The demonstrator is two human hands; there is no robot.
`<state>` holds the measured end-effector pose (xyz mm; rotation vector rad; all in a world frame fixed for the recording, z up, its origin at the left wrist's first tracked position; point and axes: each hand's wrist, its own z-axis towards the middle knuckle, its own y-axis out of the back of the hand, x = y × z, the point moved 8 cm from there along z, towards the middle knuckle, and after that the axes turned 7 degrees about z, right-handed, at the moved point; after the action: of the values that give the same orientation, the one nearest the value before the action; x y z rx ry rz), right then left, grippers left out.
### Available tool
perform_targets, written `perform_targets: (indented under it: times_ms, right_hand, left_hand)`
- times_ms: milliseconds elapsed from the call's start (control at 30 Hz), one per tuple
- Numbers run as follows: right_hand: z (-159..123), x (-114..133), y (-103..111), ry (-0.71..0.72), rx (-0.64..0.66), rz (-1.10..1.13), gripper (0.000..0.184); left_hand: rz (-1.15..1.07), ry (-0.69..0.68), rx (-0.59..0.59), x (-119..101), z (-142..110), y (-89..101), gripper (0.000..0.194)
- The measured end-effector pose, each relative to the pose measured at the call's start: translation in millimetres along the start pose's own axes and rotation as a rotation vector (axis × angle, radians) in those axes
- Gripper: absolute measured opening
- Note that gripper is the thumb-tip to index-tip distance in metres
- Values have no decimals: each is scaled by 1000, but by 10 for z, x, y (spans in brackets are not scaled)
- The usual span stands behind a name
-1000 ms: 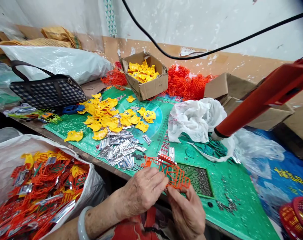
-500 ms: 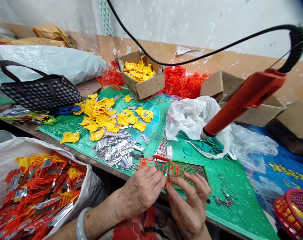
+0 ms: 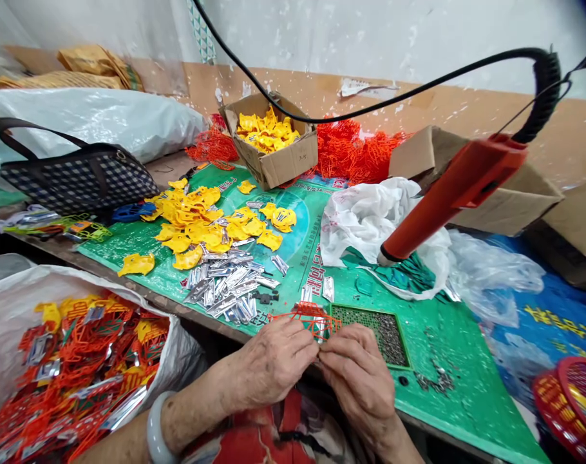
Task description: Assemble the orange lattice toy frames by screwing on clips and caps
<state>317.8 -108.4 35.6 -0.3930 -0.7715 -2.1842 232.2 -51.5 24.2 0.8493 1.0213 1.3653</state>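
Observation:
My left hand (image 3: 274,361) and my right hand (image 3: 358,374) meet at the near edge of the green mat (image 3: 438,335). Both are closed on an orange plastic lattice piece (image 3: 310,320), which lies low and mostly flat between the fingers. Just beyond it sits a green tray of small screws (image 3: 375,325). A heap of silver metal strips (image 3: 230,287) lies to the left, with yellow plastic pieces (image 3: 201,222) behind it. An orange powered screwdriver (image 3: 447,193) hangs on a black cord above the mat, tip pointing down-left.
A white sack (image 3: 75,361) of finished orange, yellow and silver pieces stands at the lower left. Farther back are a cardboard box of yellow parts (image 3: 271,145), orange lattice piles (image 3: 351,151), a chequered handbag (image 3: 80,177), crumpled white plastic bags (image 3: 370,222) and a red basket (image 3: 570,403).
The orange lattice piece has dropped from tilted up to nearly flat. My right hand turned over and closed down on its right end. The hanging screwdriver swung left.

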Motion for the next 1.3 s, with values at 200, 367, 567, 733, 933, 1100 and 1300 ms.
perform_targets:
  times_ms: [200,367,567,733,933,1100,1300]
  right_hand:
    - [37,12,43,16,39,136,13]
    - [2,15,49,31,35,89,15]
    - [11,85,92,40,2,51,14]
    - [-46,69,106,8,-10,30,16]
    - [-204,-18,78,-56,-21,34,20]
    - [-291,-41,73,-65,-27,40,23]
    - [-304,-16,66,-49,-42,20,27]
  left_hand:
    - [-56,-2,-60,-11,-17,60,18]
    - [-4,-8,-38,-64,10,48,20]
    - [-6,6,-12,-90,15,68,19]
    - [-46,51,-92,-71,-11,136,19]
    - [-219,74,-121,-50,-61,172,14]
    - [-393,83,-156,-18,-53,245,20]
    - [-347,77,-121,-48,-60,215,26]
